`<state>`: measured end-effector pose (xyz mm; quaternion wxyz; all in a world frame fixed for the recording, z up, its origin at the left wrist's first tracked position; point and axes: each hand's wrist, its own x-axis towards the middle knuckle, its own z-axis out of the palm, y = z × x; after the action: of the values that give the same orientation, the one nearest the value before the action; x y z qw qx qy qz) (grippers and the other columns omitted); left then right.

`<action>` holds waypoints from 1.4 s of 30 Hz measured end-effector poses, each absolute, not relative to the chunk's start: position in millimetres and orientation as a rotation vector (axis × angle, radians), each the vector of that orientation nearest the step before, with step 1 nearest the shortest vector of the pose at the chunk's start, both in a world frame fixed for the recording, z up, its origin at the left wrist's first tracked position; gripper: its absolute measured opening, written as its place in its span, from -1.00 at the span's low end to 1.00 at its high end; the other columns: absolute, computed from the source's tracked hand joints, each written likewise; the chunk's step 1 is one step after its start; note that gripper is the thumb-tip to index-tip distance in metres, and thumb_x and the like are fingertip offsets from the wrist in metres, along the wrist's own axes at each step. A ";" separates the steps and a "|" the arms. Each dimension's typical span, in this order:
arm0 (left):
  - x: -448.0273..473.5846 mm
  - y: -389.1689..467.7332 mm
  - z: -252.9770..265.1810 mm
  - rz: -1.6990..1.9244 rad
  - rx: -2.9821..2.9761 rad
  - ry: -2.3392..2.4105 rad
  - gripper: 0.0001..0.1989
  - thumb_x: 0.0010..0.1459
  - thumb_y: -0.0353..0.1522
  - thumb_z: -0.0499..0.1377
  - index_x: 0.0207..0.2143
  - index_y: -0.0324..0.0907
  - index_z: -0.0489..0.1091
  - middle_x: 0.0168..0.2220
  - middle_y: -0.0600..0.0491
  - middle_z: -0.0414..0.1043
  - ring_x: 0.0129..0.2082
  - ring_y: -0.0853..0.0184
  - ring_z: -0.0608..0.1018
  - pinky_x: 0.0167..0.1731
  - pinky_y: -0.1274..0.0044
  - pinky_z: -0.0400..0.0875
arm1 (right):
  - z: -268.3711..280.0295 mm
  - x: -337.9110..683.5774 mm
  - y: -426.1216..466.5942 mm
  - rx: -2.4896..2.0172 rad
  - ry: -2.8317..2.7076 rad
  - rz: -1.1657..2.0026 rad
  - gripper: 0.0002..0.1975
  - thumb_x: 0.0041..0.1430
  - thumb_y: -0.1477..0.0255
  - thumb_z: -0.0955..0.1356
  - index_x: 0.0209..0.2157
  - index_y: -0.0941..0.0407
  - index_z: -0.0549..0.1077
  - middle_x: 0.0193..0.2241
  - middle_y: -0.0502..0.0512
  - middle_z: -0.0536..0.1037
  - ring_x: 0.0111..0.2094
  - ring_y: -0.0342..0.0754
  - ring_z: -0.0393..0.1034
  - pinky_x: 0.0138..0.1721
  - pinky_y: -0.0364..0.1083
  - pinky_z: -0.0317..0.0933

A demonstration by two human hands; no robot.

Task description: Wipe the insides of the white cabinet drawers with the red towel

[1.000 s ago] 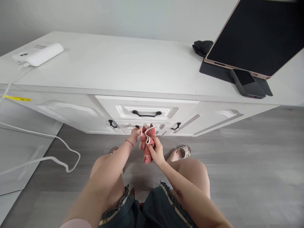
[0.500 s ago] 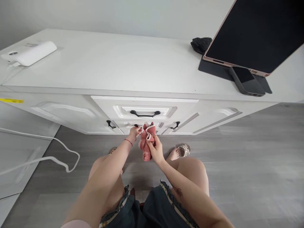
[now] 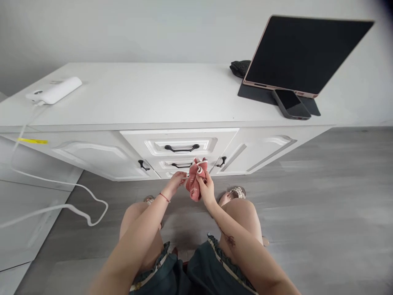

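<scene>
From my seat, my left hand (image 3: 177, 180) reaches beside the red cloth (image 3: 194, 189); I cannot tell whether it pinches anything. My right hand (image 3: 206, 188) grips the cloth before the drawers (image 3: 180, 157), likely to steady it. Compared with half a second ago, the second handle (image 3: 181, 166) shows clearer of my left hand.

Bright, diffuse light; pale sheen on cabinet top (image 3: 153, 94), floor (image 3: 337, 192) toward 3 o'clock; dark corner at 2 o'clock; wide-angle stretch at edges; left forearm (image 3: 123, 262) soft near 7 o'clock
</scene>
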<state>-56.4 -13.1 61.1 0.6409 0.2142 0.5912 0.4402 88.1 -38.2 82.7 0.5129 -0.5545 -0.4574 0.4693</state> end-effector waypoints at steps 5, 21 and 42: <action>-55.8 -46.4 90.4 0.968 0.596 1.255 -0.80 -0.08 -0.30 0.33 -0.38 -0.17 0.45 -0.33 0.05 0.48 -0.37 0.38 0.47 -0.27 0.53 0.28 | 81.4 89.3 -39.1 -1.342 -1.168 1.098 -0.64 0.07 0.28 0.29 -0.12 0.15 0.43 -0.31 0.05 0.53 -0.33 -0.06 0.38 -0.23 -0.09 0.26; -51.7 -93.7 78.2 0.961 0.519 1.300 -0.63 -0.21 -0.19 0.37 -0.35 -0.16 0.43 -0.32 0.05 0.48 -0.30 0.30 0.49 -0.20 0.46 0.31 | 67.1 96.2 -58.6 -1.420 -1.214 1.170 -0.61 -0.01 0.25 0.33 -0.16 0.17 0.48 -0.35 0.07 0.58 -0.35 0.01 0.43 -0.26 -0.04 0.30; -20.9 -110.7 47.5 0.880 0.684 1.253 -0.62 -0.30 -0.10 0.38 -0.43 -0.09 0.44 -0.32 0.00 0.50 -0.23 0.14 0.51 -0.16 0.34 0.32 | 37.0 101.4 -86.2 -1.435 -1.128 1.217 -0.79 -0.17 0.29 0.31 -0.46 0.10 0.46 -0.51 0.03 0.55 -0.44 0.06 0.43 -0.33 -0.01 0.29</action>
<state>-20.9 -110.7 47.5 0.6686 0.3034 0.5556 0.3902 101.4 -86.2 37.0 0.4562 -0.5822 -0.4576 0.4935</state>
